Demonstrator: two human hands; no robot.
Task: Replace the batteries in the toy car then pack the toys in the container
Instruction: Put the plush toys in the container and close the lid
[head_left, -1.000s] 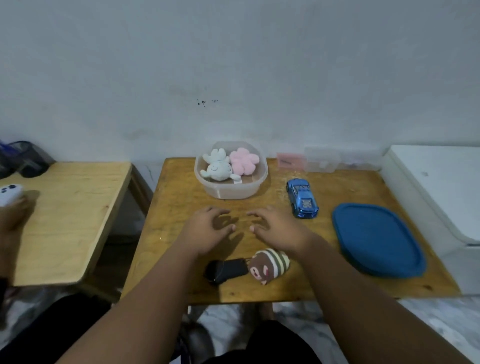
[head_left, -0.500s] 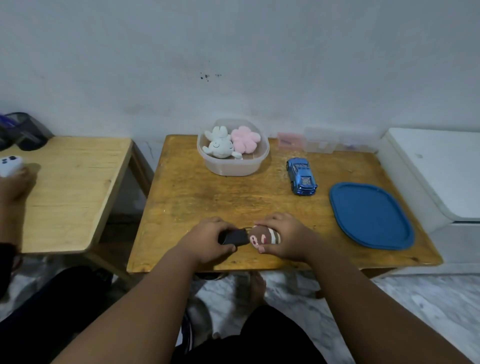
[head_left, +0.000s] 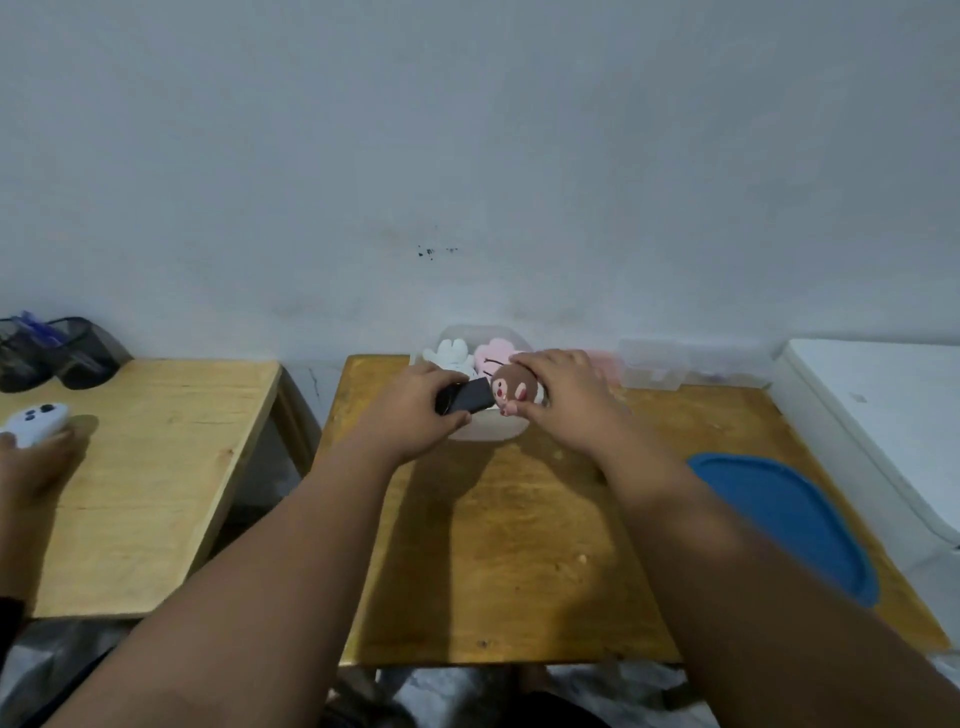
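My left hand (head_left: 410, 410) grips a small black toy (head_left: 467, 397), and my right hand (head_left: 563, 395) grips a brown striped plush toy (head_left: 511, 387). Both are held over the clear plastic container (head_left: 488, 428) at the back of the wooden table (head_left: 519, 545). A white plush (head_left: 452, 353) and a pink flower plush (head_left: 493, 356) lie inside the container. Its blue lid (head_left: 789, 514) rests on the table to the right. The blue toy car is hidden behind my right hand and arm.
A second wooden table (head_left: 145, 467) stands at the left, where another person's hand (head_left: 31, 462) holds a white controller (head_left: 34, 423). Black mesh holders (head_left: 52, 353) sit at its back. Small clear boxes (head_left: 654, 366) line the wall. A white appliance (head_left: 883, 415) is at the right.
Both hands picked the black toy and the brown plush off the table's near edge and carried them forward over the container. The camera tilted upward.
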